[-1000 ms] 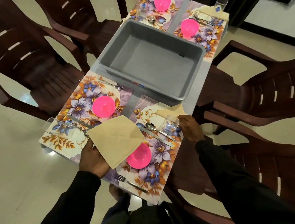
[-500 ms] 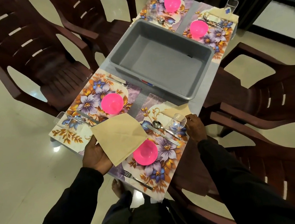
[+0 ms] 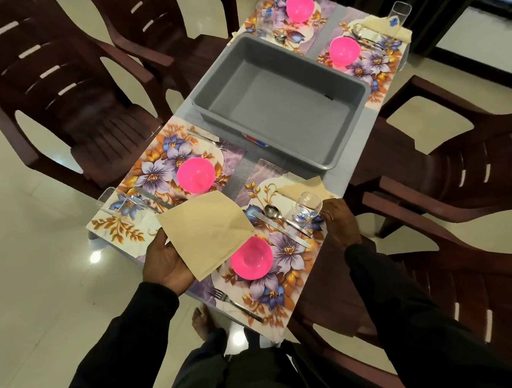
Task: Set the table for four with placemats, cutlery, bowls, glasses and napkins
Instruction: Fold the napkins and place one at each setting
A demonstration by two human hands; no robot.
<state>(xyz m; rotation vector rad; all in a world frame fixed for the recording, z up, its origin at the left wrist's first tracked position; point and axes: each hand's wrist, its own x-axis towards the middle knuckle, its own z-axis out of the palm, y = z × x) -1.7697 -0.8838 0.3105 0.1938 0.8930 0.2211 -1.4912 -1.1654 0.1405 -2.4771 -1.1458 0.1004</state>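
- Left hand [image 3: 165, 263]: at the near edge of the table [image 3: 186, 113], palm turned up, thumb along the border of the held napkin [image 3: 205, 229], fingers hidden beneath it. Judged pinched on one corner, given a sheet carried flat and otherwise unsupported.
- Held napkin: tan, folded square, in the air over the gap between the near-left placemat [image 3: 152, 159] and the near-right placemat [image 3: 287, 253], covering part of the near-right bowl [image 3: 251, 257]. Not yet laid.
- Right hand [image 3: 341, 223]: at the right edge of the near-right placemat, just beside the near-right glass [image 3: 307, 209]. Cannot tell whether touching the glass, nor whether fingers curled or straight. Possibly steadying or squaring that setting.
- Near-right setting: bowl, fork [image 3: 236, 303], knife [image 3: 282, 230], spoon [image 3: 271, 211], glass at the near edge of a laid napkin [image 3: 302, 186]. Judged complete.
- Near-left setting: near-left bowl [image 3: 196, 176], near-left fork [image 3: 209, 139], near-left knife [image 3: 153, 198], near-left glass [image 3: 110, 203]. No napkin seen, hence the likely home for the held one.
- Far-right setting: far-right bowl [image 3: 344, 51], far-right glass [image 3: 400, 14], far-right napkin [image 3: 388, 27].
- Far-left setting: far-left bowl [image 3: 299, 8]. Napkin not made out.
- Grey tub [image 3: 281, 105]: mid-table, between the near and far placemats, nothing visible inside. Judged the emptied carrier.
- Chairs [image 3: 91, 93]: dark brown, on both sides of the table.
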